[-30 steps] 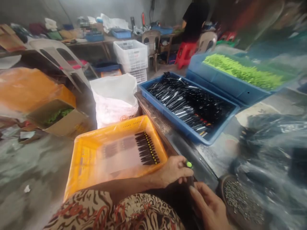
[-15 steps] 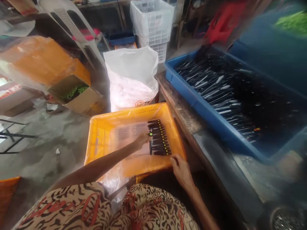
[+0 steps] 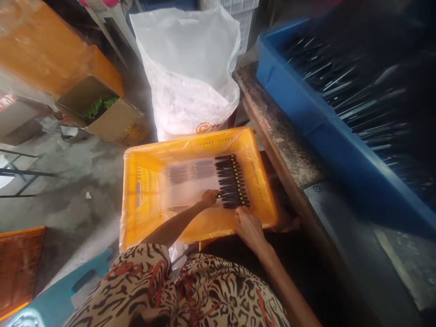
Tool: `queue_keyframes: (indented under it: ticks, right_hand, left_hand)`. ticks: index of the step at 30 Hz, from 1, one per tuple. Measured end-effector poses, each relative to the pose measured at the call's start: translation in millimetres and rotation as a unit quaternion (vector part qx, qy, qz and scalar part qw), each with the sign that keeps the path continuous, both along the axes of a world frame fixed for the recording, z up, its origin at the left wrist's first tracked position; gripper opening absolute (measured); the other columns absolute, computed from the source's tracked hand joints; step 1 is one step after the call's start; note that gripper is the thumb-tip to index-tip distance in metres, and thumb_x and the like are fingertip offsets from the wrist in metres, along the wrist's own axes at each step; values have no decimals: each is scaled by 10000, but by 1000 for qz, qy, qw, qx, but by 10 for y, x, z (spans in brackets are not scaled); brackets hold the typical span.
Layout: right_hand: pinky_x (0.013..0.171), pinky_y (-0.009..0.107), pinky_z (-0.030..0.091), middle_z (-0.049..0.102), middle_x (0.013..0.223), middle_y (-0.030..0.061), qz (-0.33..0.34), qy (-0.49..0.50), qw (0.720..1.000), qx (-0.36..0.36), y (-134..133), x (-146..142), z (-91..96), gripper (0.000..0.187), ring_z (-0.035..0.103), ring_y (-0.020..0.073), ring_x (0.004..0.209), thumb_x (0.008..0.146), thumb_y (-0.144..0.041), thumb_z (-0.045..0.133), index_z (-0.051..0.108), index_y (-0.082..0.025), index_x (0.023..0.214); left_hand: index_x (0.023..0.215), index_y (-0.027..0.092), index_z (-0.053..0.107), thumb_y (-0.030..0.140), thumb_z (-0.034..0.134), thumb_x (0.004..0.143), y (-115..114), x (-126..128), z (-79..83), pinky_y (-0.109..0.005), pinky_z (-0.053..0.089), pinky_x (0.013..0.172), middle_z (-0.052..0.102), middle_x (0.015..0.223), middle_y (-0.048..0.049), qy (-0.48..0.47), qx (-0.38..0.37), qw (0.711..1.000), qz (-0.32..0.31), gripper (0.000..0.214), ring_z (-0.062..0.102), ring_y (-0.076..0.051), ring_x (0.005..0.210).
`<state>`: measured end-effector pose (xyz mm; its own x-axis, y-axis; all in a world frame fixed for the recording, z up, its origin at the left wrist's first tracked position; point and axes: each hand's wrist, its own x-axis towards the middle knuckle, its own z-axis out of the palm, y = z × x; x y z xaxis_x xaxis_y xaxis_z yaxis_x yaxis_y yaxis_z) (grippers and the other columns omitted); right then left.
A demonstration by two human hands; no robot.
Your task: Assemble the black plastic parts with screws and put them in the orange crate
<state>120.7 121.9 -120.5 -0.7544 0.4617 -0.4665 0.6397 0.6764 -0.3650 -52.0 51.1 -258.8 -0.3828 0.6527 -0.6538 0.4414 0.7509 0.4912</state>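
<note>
while the left hand [image 3: 209, 198] reaches into the yellow crate [image 3: 129, 195], its fingers are curled, tips against the near end of the row of black pieces [image 3: 232, 181] with green tips; whether they pinch a piece cannot be told. the right hand [image 3: 248, 223] lies loosely open over the crate's near rim, fingertips just beside the row's last piece. the row lies in the crate's right half, on a clear plastic sheet [image 3: 184, 186].

The worn bench [image 3: 282, 145] carries 1 blue tray [image 3: 306, 113].
</note>
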Motion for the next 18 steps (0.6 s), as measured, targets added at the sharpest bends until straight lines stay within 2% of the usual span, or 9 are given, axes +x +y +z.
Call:
queue_keyframes:
  ticks: [3, 7, 11, 15, 18]
  right_hand:
    - [590, 282, 264, 601, 896, 69, 0, -9, 1000, -4, 11, -3, -31, 147, 556, 173, 735, 854, -96, 437, 564, -126, 921]
    - [615, 285, 283, 595, 900, 81, 11, -12, 1000, 0, 0, -5, -33, 148, 545, 186, 769, 871, -111, 434, 569, -121, 930]
    - [704, 309, 313, 580, 905, 93, 97, 36, 995, 10, -45, 7, 23, 195, 510, 216, 860, 916, -183, 404, 591, -137, 882]
    - [743, 339, 324, 569, 938, 82, 174, 76, 982, -26, -179, 25, 150, 249, 468, 219, 873, 939, -218, 374, 598, -158, 847]
    - [788, 378, 335, 565, 1004, 96, 209, 104, 971, -53, -332, 35, 238, 209, 442, 242, 918, 902, -229, 444, 589, -125, 1010]
  left_hand:
    - [1121, 155, 561, 299, 531, 865, -64, 98, -94, -449, 459, 889, 571, 1149, -90, 11, -16, 997, -72, 295, 551, -215, 1039]
    - [1135, 149, 547, 309, 524, 869, -196, 169, -152, -440, 474, 862, 572, 1135, -91, 39, -38, 991, -126, 311, 565, -210, 1007]
    - [1125, 143, 548, 313, 524, 869, -313, 196, -234, -429, 484, 842, 578, 1115, -88, 62, -51, 984, -157, 308, 572, -206, 986]
    - [1109, 140, 557, 314, 525, 868, -369, 189, -329, -435, 477, 852, 581, 1110, -87, 70, -52, 980, -177, 298, 567, -208, 997]
    - [1093, 140, 565, 317, 524, 869, -390, 176, -391, -434, 475, 854, 585, 1101, -85, 67, -53, 980, -182, 289, 569, -205, 992]
